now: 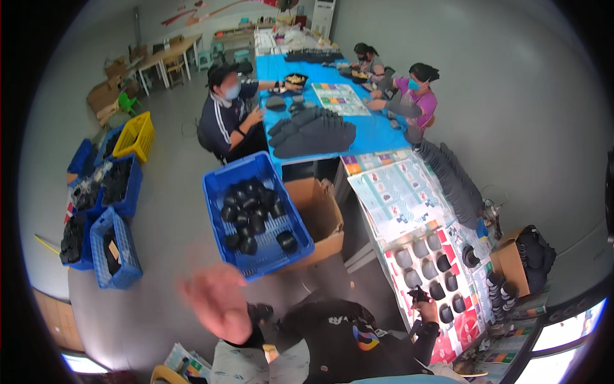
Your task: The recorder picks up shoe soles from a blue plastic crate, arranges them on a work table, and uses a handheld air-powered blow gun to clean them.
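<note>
- Blue slatted plastic crate (259,214) of black rounded pieces (252,208), beside the cardboard box (323,214): probably stiff, weighty; grip its rim.
- Left hand (217,304), blurred below the crate, fingers spread, empty.
- Right hand (423,306) fingers clenched on a small black tool (419,295).

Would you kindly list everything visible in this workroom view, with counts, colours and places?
blue crate: one, blue, centre, holding about a dozen black round pieces
cardboard box: one, brown, open, right of that crate
long table: one, blue top, upper centre
dark flat pieces: one large pile, dark grey, on the blue top
printed sheets: several, multicoloured, on the near table at right
floor crates: several, blue, at left
yellow crate: one, upper left
seated people: three, around the long table
left hand: blurred, open, holding nothing
right hand: holds a small black object
</note>
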`<act>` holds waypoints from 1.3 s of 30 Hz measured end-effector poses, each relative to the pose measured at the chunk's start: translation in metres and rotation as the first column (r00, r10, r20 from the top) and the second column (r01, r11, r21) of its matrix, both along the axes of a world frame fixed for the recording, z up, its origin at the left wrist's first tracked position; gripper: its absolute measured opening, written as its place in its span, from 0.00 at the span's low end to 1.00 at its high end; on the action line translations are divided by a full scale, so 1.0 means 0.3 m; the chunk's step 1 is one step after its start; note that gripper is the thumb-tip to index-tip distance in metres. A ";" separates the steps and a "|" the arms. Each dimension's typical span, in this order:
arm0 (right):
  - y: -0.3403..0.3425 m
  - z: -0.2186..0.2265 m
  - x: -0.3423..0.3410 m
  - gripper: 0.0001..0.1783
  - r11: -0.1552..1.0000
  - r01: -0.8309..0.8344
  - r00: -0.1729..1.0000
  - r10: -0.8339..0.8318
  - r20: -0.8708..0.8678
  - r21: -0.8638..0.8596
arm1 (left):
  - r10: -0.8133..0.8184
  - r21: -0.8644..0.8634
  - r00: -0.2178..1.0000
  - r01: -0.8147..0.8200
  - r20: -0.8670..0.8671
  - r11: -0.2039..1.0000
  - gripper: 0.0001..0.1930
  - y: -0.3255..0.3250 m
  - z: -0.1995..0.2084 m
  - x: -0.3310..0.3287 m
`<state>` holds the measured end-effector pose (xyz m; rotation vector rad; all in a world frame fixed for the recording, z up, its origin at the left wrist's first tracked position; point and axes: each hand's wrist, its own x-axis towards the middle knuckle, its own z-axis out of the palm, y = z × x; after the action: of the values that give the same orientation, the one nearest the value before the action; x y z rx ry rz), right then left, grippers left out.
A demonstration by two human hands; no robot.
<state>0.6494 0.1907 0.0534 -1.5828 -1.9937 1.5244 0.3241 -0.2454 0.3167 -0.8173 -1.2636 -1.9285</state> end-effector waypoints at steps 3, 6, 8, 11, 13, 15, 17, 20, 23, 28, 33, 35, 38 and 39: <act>0.017 -0.063 -0.009 0.08 0.998 -0.057 0.998 0.057 -0.004 0.003 | -0.158 0.016 0.877 0.185 -0.454 0.983 0.19 -0.039 0.072 0.051; 0.001 -0.032 -0.064 0.13 0.997 -0.062 0.998 0.062 -0.013 -0.043 | -0.679 -0.235 0.718 0.640 -0.153 0.731 0.14 -0.009 -0.012 -0.044; 0.022 -0.061 -0.042 0.14 0.999 -0.018 0.998 0.021 0.055 -0.049 | -0.545 -0.516 0.809 0.570 0.220 0.639 0.14 0.055 -0.059 -0.124; 0.007 -0.074 0.003 0.15 0.999 0.035 0.998 -0.033 0.051 -0.027 | -0.119 -0.815 0.918 0.391 0.378 0.428 0.16 0.207 -0.383 -0.187; 0.033 -0.120 0.042 0.16 0.999 0.048 0.995 -0.046 0.088 -0.018 | 0.064 -0.923 0.927 0.374 0.370 -0.088 0.20 0.177 -0.781 -0.226; 0.023 -0.094 0.044 0.13 0.995 0.092 0.993 -0.090 0.072 -0.030 | 0.128 -0.773 0.894 0.437 0.429 -0.460 0.25 0.144 -1.100 -0.262; 0.027 -0.109 0.080 0.10 0.991 0.130 0.988 -0.129 0.091 -0.010 | 0.090 -0.767 0.899 0.416 0.430 -0.489 0.28 0.146 -1.219 -0.235; 0.077 -0.117 0.050 0.10 0.996 0.064 0.997 -0.062 0.039 -0.063 | 0.214 -0.726 0.858 0.510 0.467 -0.462 0.29 0.039 -1.405 -0.113; 0.130 -0.145 0.119 0.15 0.996 0.062 0.996 -0.056 0.076 -0.070 | 0.201 -0.619 0.810 0.558 0.551 -0.553 0.34 0.168 -1.400 -0.084; 0.195 -0.085 0.071 0.20 0.994 0.032 0.998 -0.037 -0.043 -0.102 | 0.081 -0.984 0.983 0.171 0.166 -0.056 0.66 0.560 -0.726 -0.166; 0.329 -0.152 0.057 0.11 0.996 -0.039 0.997 0.033 -0.068 -0.082 | 0.355 -0.565 0.664 0.124 0.658 0.815 0.47 0.671 -0.119 -0.381; 0.374 -0.201 0.016 0.13 0.994 -0.010 0.985 -0.009 -0.174 -0.112 | -0.403 -0.378 0.723 0.657 0.562 0.652 0.19 0.622 -0.124 -0.459; 0.369 -0.187 0.088 0.13 0.962 0.041 0.974 -0.098 -0.202 -0.271 | -0.810 -0.557 0.365 0.828 0.459 0.057 0.20 0.895 -0.059 -0.128; 0.364 -0.195 0.064 0.11 0.971 0.015 0.985 -0.055 -0.164 -0.239 | -0.771 -0.408 -0.114 0.795 0.626 -0.448 0.22 0.929 -0.042 -0.049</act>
<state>0.6685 0.2999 -0.0050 -1.5010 -1.7384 1.8737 0.3093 0.0333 0.3040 -3.2107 -1.6093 -2.1998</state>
